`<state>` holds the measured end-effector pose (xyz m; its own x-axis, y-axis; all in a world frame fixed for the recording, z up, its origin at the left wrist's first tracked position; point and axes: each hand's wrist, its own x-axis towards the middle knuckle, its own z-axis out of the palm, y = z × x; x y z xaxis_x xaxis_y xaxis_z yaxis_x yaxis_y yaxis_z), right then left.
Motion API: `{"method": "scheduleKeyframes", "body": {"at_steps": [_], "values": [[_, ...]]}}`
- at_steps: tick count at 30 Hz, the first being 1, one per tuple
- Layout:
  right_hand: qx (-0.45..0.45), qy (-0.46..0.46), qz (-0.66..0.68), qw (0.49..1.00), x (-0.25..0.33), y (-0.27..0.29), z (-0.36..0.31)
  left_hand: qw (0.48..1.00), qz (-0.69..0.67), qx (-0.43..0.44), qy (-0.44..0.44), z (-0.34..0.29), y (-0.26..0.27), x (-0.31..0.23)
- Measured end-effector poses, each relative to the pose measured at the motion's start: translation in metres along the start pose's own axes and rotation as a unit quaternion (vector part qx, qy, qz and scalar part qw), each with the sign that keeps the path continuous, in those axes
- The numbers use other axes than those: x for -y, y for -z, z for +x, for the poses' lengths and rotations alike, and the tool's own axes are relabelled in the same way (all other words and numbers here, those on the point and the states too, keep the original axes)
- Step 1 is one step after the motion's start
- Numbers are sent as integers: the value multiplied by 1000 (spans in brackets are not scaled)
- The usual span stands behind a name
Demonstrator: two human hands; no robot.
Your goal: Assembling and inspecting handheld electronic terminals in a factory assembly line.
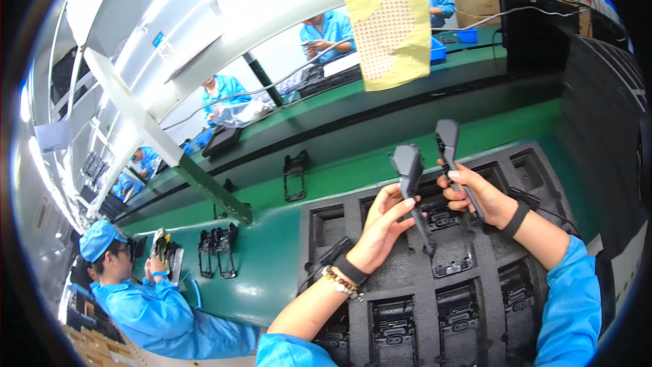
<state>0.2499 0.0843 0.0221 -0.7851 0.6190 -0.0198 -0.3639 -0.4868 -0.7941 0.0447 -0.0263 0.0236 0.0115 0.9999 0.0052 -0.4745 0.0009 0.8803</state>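
Between the fingers and thumb of my left hand (386, 229) is a dark grey arm-shaped part (407, 166), its wide head up and its thin stem pointing down. My right hand (479, 194) grips a similar dark arm-shaped part (447, 137), also head up and slightly tilted. Both parts are held apart from each other above a grey foam tray (421, 288). Below my hands, a black frame (454, 266) lies in a tray compartment, partly covered by my left hand's part. More black frames (394, 331) sit in the nearer compartments.
On the green bench (272, 245) left of the tray lie several black frames (217, 251); another frame (295, 175) stands farther back. A co-worker in blue (156, 306) works at left. A white post (129, 95) rises from the bench. A yellow sheet (388, 34) hangs ahead. Corded black bands circle my wrists.
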Motion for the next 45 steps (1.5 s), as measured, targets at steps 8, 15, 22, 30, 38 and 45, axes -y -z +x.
{"method": "scheduleKeyframes", "body": {"at_steps": [8,15,22,30,38,45], "values": [[-23,-9,-24,999,-1,2,2,1000,24,7,-6,-2,-3,-2],[-24,-9,-27,999,-2,6,2,1000,23,11,-8,-1,-4,0],[-24,-23,-20,999,-6,10,3,1000,-16,-4,-10,-3,-2,0],[-51,-18,8,999,-1,8,6,997,-65,-39,11,2,0,-2],[-62,-18,-6,998,-4,12,9,987,-151,-42,40,2,4,-1],[-29,-50,3,998,-8,21,14,964,-251,-36,81,15,3,-21]]}}
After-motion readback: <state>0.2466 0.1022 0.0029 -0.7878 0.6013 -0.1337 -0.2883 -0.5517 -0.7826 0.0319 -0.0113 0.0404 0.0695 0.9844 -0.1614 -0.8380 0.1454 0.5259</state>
